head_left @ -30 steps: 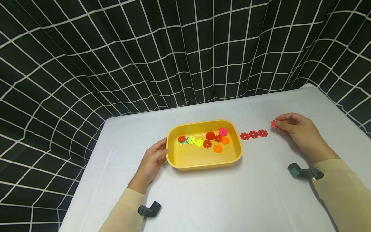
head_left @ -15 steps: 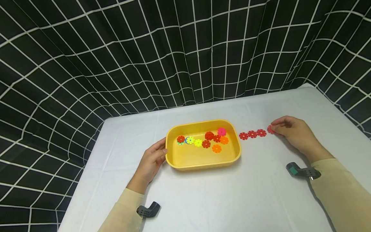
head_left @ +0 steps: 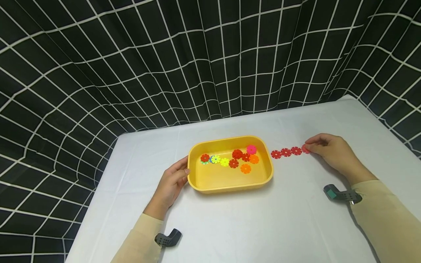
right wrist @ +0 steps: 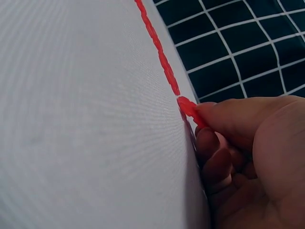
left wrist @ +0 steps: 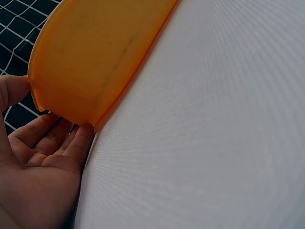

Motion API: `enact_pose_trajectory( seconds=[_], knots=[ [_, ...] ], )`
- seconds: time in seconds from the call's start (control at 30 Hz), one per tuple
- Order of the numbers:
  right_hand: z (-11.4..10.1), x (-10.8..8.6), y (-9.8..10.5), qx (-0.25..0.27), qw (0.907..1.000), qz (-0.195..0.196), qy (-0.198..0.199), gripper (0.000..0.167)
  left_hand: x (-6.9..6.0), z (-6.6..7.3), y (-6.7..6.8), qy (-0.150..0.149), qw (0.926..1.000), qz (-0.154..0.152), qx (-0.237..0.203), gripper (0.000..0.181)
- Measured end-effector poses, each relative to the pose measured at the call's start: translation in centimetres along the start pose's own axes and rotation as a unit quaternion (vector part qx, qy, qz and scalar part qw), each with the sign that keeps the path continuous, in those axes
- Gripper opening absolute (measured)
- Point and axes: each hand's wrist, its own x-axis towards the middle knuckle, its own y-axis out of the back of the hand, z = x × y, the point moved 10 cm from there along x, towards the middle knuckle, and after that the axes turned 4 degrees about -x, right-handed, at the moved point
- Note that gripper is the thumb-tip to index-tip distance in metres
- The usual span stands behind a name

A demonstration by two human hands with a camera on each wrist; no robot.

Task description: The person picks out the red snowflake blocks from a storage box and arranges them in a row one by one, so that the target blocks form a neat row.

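Observation:
My right hand (head_left: 327,151) pinches a red notched plastic disc (right wrist: 189,109) between thumb and fingers, slightly tilted in the right wrist view. Its edge stands at the end of a row of three red notched discs (head_left: 286,152) lying flat on the white tabletop; I cannot tell whether they touch. At the tray's left end, my left hand (head_left: 171,182) grips the yellow plastic tray (head_left: 230,189), thumb at the rim and fingertips against the outer wall in the left wrist view. Several red, orange, pink, yellow-green and blue discs lie in the tray.
A white cloth (head_left: 230,226) covers the table. Behind it hangs a black curtain (head_left: 210,65) with a white grid. The row of discs begins close beside the tray's right wall.
My right hand has moved left and slightly down, bringing the pinched red disc from a gap away up to the row's right end. My left hand stays on the tray.

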Motion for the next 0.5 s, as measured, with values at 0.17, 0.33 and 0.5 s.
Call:
enact_pose_trajectory(
  seconds=[0.17,0.33,0.5],
  knots=[
    [-0.16,-0.03,0.01,0.0,1.0,-0.001,0.002,0.041,-0.13,0.12,-0.04,0.002,1.0,-0.002,0.003,0.056],
    [0.09,-0.05,-0.02,0.007,0.9999,0.0,-0.014,0.047,-0.13,0.15,-0.11,0.002,1.0,-0.004,0.002,0.057],
    [0.42,-0.07,0.05,0.015,0.9995,0.004,-0.028,0.047,-0.17,0.15,-0.11,0.003,1.0,-0.003,0.0,0.057]
  ],
)
